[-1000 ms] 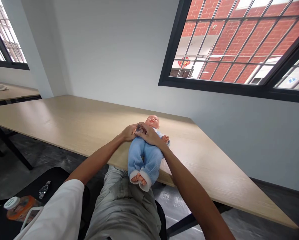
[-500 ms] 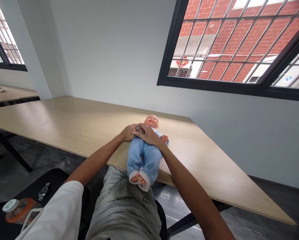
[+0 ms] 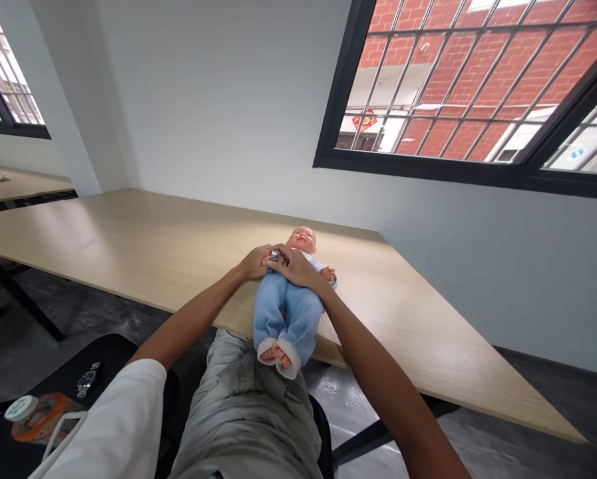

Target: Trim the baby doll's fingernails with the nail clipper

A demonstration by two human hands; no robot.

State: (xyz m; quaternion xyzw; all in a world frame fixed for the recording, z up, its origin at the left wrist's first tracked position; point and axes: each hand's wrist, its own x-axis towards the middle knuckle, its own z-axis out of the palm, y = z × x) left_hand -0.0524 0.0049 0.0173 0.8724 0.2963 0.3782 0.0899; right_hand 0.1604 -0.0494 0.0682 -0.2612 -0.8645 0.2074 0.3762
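Note:
A baby doll (image 3: 288,311) in a light blue fleece suit lies on its back at the near edge of a long wooden table (image 3: 143,246), its bare feet hanging over the edge above my lap. Both my hands meet at the doll's right arm and chest. My left hand (image 3: 254,263) is closed around the doll's small hand. My right hand (image 3: 294,266) pinches a small dark metal object (image 3: 275,254), which I cannot make out, against that spot. The doll's other hand (image 3: 329,273) lies free on the table.
An orange bottle with a white cap (image 3: 36,416) and a wristwatch (image 3: 86,381) rest on a black seat at the lower left. A second table (image 3: 18,185) stands at the far left. A barred window (image 3: 478,86) fills the upper right wall.
The view has shifted slightly; both hands stay at the doll's arm with almost no movement.

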